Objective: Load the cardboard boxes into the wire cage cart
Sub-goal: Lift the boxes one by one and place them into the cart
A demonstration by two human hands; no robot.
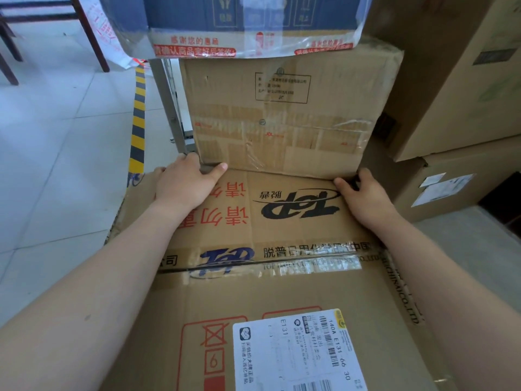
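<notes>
If I shove on, my fingers could be crushed between the TOP cardboard box [270, 277] and the brown carton [282, 114] ahead, or jam against the grey cart post [166, 103]. My left hand [183, 184] and right hand [363, 196] hook its far edge near the corners, fingers curled over, thumbs on top.

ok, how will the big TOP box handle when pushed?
Likely slides, not tips: the box has a broad top. Creased cardboard and wrinkled tape suggest panels may flex. Probably bulky: left hand and right hand both grip its far edge.
</notes>
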